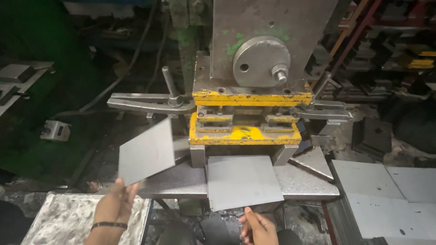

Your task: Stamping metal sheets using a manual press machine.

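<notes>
Left hand (116,204), dark band at the wrist, closed on the lower corner of a grey metal sheet (146,151); sheet raised and tilted, held well clear of the press bed (177,181), apparently so as to stay out of the die's way. Right hand (256,224), fingers loosely open, fingertips at or just beneath the near edge of a second grey sheet (243,181); actual contact not certain. Second sheet flat on the bed, far edge tucked under the yellow die block (245,131), near edge overhanging the bed toward the hand, probably for easy reach. Above the die, grey press head with round disc and bolt (262,61). Clamp arms (150,102) to either side, seemingly pinning the tooling down. To the right, stacked flat sheets (386,195) near the right hand; lower left, mottled metal table (68,218).
</notes>
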